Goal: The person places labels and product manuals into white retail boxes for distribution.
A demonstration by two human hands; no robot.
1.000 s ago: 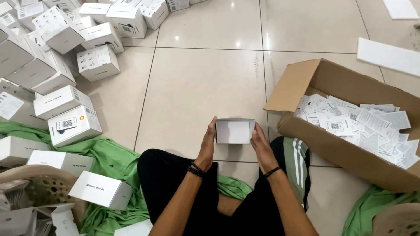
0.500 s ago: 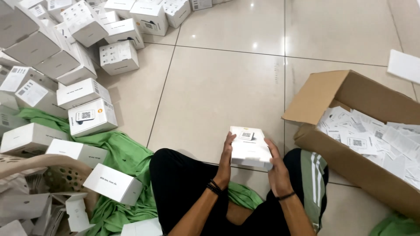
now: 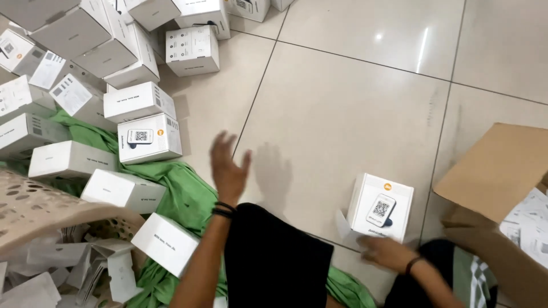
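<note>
Right hand (image 3: 388,252) rests low right of centre, fingers spread flat by the near edge of the white box (image 3: 381,207) on the tiled floor (image 3: 342,114), gripping nothing. Left hand (image 3: 228,165) hangs wide and empty mid-frame; stacked boxes (image 3: 149,138) lie nearer it, upper left, bare tiles between

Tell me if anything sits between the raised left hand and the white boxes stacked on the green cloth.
Nothing visible does: the open left hand hangs over bare beige floor tile, with the nearest white cardboard box just beyond, on the green cloth.
</note>
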